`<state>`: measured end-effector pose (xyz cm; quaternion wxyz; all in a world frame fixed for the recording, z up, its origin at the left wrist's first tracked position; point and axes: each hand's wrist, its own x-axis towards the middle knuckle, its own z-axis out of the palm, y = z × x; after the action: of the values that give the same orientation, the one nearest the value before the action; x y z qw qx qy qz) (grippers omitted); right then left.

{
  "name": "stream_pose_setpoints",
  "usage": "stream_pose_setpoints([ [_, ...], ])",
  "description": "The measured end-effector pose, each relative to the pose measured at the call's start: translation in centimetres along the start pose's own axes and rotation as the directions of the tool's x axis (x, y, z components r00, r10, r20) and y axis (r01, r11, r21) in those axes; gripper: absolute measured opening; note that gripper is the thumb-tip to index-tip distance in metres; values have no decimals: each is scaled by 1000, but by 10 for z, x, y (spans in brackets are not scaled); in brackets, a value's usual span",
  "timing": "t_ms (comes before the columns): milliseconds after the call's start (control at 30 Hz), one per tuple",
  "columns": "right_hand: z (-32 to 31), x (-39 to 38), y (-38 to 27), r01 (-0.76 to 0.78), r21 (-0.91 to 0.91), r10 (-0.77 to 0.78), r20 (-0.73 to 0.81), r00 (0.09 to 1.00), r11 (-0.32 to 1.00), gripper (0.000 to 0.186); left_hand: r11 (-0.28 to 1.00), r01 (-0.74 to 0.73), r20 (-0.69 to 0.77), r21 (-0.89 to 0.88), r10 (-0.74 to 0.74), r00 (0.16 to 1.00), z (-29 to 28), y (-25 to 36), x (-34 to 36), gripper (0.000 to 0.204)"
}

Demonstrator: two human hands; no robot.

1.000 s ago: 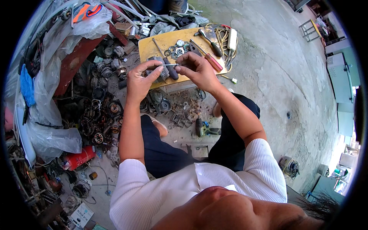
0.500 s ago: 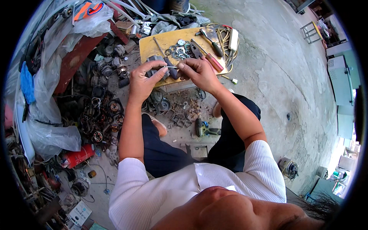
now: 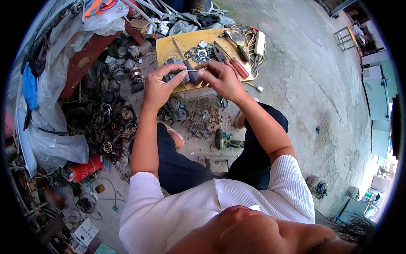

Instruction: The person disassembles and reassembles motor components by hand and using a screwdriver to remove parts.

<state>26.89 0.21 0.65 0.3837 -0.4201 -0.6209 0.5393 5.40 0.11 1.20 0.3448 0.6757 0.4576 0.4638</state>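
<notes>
Between my left hand (image 3: 160, 86) and my right hand (image 3: 222, 82) is a thin silvery rod (image 3: 190, 70), pinched at either end by fingers and thumb over a yellow work board (image 3: 167, 47). Just behind it are a grey metal part (image 3: 172, 63) and a dark-handled screwdriver (image 3: 193, 77). Small washers and rings (image 3: 198, 53), pliers (image 3: 219, 55), a red-handled screwdriver (image 3: 239, 67) and a ratchet (image 3: 241, 52) lie on the board.
A power strip with coiled cable (image 3: 259, 42) sits at the board's right. A cordless drill (image 3: 228, 143) lies between my feet on the concrete floor (image 3: 317, 97). Heaped motor parts (image 3: 116, 122), plastic sheeting (image 3: 59, 150) and a red cylinder (image 3: 84, 169) crowd the left.
Both hands have risen slightly in the picture while keeping hold of the rod. The board and surroundings have shifted a little in view.
</notes>
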Motion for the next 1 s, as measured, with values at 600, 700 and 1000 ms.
stream_pose_setpoints([
  [600, -40, 23, 33, -201, -427, 53, -334, 941, 882, 26, 996, 66, -201, 54, -54, 978, -15, -5, 8, 29],
  [700, -46, 35, 43, -252, -485, 52, -389, 920, 837, 33, 990, 108, -202, 94, -87, 976, -24, -10, 10, 28],
  [1000, -20, 31, 25, 24, -511, -78, -84, 993, 859, 51, 968, 204, 25, 149, -210, 977, -48, -31, 3, 78],
])
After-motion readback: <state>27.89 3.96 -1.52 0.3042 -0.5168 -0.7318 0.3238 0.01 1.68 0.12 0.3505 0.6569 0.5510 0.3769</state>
